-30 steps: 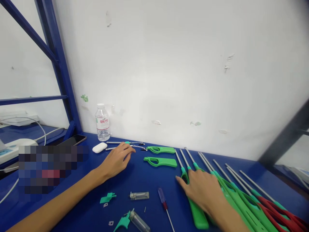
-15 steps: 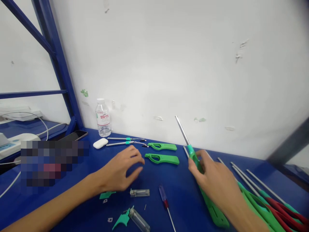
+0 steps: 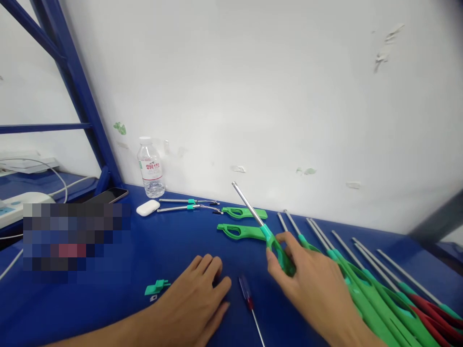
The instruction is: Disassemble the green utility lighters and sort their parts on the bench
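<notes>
Above the blue table (image 3: pixel 202 246), right of the centre, one green lighter (image 3: pixel 266 232) clamped in the right hand (image 3: pixel 311 279), with thumb on one side, fingers around the other, and metal tube tilted up and to the left, in front of two green shells (image 3: pixel 253 233). Apart from it, low and palm down, the left hand (image 3: pixel 197 294), with fingers loosely curled; impossible to tell any content under the palm. For good handling of such a long piece, better to hold firmly by the handle, without pressing into the trigger opening. Carry the tip well clear of the wall (image 3: pixel 224 96) and of the loose parts. By count: two shells, two wired tubes (image 3: pixel 173 209), one screwdriver (image 3: pixel 250 302) between the hands, one turquoise part (image 3: pixel 156 287) with one small metal piece (image 3: pixel 154 298) just beside, one white case (image 3: pixel 148 207), one bottle (image 3: pixel 151 168). At the right, lying lighters (image 3: pixel 392 313), green and red, with eight metal tubes visible; because of overlap, no sure count of bodies.
</notes>
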### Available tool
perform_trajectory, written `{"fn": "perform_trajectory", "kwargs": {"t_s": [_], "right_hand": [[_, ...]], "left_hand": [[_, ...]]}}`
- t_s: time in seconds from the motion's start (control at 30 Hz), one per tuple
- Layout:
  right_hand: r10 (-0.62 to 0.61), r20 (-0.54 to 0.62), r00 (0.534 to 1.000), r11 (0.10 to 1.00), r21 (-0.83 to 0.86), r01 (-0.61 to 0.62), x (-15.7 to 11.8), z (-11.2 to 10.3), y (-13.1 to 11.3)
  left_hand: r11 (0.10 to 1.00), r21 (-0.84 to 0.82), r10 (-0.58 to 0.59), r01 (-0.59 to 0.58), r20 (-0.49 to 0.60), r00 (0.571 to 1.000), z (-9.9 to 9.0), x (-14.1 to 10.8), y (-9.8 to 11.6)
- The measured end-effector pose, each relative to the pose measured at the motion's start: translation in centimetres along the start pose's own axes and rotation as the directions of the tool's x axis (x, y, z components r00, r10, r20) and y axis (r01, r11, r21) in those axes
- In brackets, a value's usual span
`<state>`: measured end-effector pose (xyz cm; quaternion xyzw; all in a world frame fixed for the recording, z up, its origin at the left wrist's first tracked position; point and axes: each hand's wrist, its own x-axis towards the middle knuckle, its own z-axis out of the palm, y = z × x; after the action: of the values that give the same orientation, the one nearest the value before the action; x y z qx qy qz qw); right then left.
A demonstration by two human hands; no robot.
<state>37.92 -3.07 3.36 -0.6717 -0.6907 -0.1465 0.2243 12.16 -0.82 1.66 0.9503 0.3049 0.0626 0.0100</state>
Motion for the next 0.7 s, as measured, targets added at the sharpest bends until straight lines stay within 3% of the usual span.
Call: {"fn": "perform_trajectory", "kwargs": {"t_s": [0.17,0.33,0.47,0.53,0.63,0.67,0.7], "right_hand": [[-0.108,-0.117,0.987,0.994,-0.014,0.107,-0.2,0.1,-0.1],[-0.201,-0.184,0.962,0.979,-0.03,0.199,0.0,-0.4,-0.3],[-0.232,-0.213,0.949,0.973,-0.058,0.224,0.1,-0.4,-0.1],[-0.262,-0.216,0.941,0.965,-0.064,0.254,0.1,-0.3,0.1],[-0.359,-0.194,0.913,0.933,-0.042,0.358,0.1,-0.3,-0.1],[-0.408,-0.191,0.893,0.912,-0.032,0.41,0.1,-0.3,-0.4],[-0.456,-0.194,0.868,0.887,-0.021,0.461,0.1,-0.3,-0.7]], "left_hand": [[0.995,0.026,-0.093,0.093,0.001,0.996,-0.1,0.6,-1.6],[0.993,0.035,-0.109,0.112,-0.092,0.99,-0.1,0.9,-2.0],[0.994,-0.02,-0.108,0.107,-0.229,0.967,-1.5,0.7,-2.6],[0.998,-0.054,-0.059,0.041,-0.391,0.918,-2.6,0.5,-3.0],[0.997,0.011,0.068,-0.081,-0.66,0.748,-3.7,0.4,-3.6],[0.993,0.059,0.112,-0.098,-0.689,0.716,-3.7,0.5,-3.6],[0.988,0.11,0.151,-0.104,-0.685,0.713,-3.6,0.6,-3.6]]}}
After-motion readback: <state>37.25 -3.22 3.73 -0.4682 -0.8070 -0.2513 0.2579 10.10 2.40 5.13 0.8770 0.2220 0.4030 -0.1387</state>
